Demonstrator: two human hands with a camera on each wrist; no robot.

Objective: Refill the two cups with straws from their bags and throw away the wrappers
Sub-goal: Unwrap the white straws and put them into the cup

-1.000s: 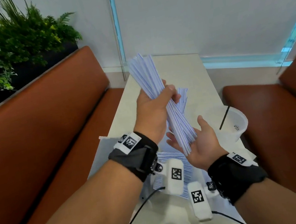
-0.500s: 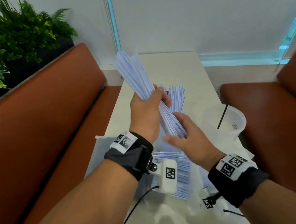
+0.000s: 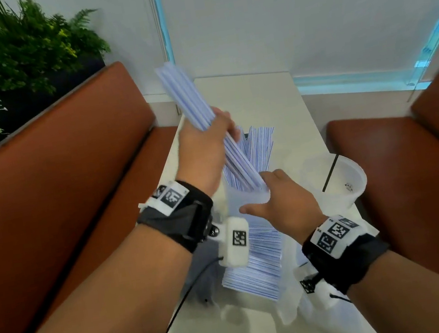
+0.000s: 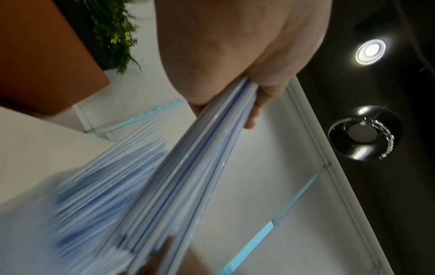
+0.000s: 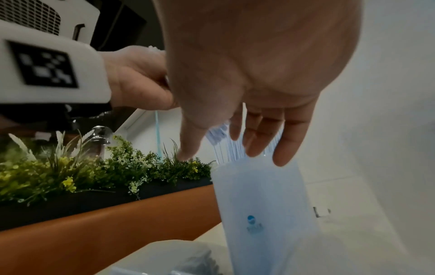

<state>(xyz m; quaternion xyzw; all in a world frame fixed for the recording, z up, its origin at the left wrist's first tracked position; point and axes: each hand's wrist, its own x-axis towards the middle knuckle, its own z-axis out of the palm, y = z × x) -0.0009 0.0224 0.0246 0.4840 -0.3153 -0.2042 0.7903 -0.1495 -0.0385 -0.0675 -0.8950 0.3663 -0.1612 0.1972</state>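
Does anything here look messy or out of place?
A little. The second cup lies tipped on its side near the table's right edge, nearly empty. Wrapped straws lie loose beside crumpled clear bags. The left hand grips a bundle of straws.

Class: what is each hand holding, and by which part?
Left hand grips the straw bundle around its middle. Right hand holds nothing, open beside the cup.

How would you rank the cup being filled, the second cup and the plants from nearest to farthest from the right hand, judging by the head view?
1. Cup being filled: directly under the right hand, at its fingers.
2. Second cup: to the hand's right, near the table's right edge.
3. Plants: far off to the left, behind the bench.
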